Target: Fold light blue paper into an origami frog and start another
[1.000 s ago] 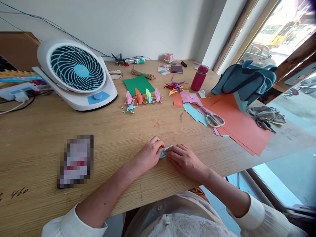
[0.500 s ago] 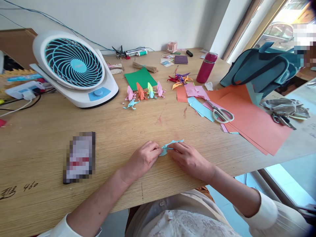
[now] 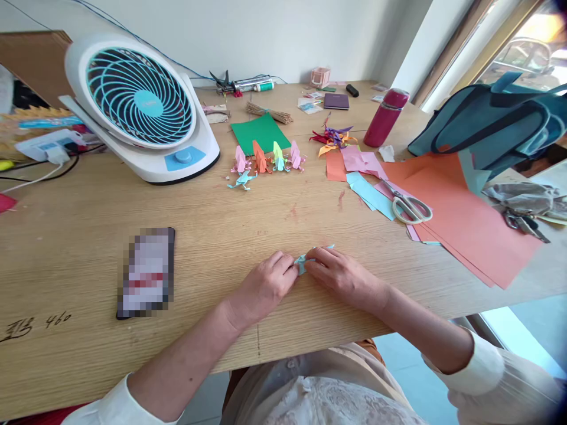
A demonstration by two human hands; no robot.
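A: What have the hands got hold of?
B: A small, light-blue, folded paper piece (image 3: 302, 265), near the front edge of the pale wood-grain worktop (image 3: 212, 236). The left hand (image 3: 268, 284) pinches its left end, fingers closed. The right hand (image 3: 345, 275) has its fingers bent closely over the rest.
A: Which way does it lie?
B: Its long axis runs left to right, the right end slanting slightly away from the person. A thin tip pokes out beyond the right fingers.
A: Any containers?
B: A magenta cylindrical bottle (image 3: 380, 125), capped, and a slumped teal fabric bag (image 3: 469, 130); I can't see inside either. The small pink box (image 3: 320, 77) is too distant to tell.
A: Writing?
B: "460", handwritten in black (image 3: 58, 320) at left. The lettering on the white-and-blue fan's hub (image 3: 149, 103) is too small to read.
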